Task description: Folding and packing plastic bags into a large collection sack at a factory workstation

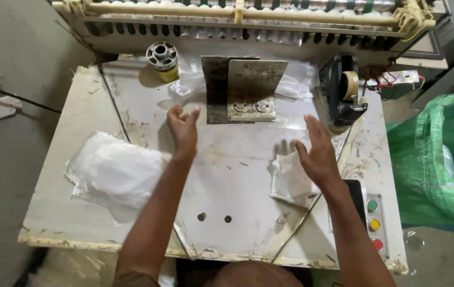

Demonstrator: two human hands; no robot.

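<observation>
My left hand (183, 127) hovers open over the worn white machine table (227, 175), fingers spread, just left of an upright metal angle plate (245, 90). My right hand (316, 149) is open too, palm down, above a small folded stack of clear plastic bags (289, 183) near the table's right side. Neither hand holds anything. A bigger pile of white plastic bags (115, 172) lies at the left, beside my left forearm.
A tape dispenser (344, 90) stands at the back right, a metal spool on a yellow base (162, 58) at the back left. A roller frame (237, 16) spans the rear. Green, yellow and red buttons (374, 224) sit at the right edge. A green sack (439, 159) stands beside the table.
</observation>
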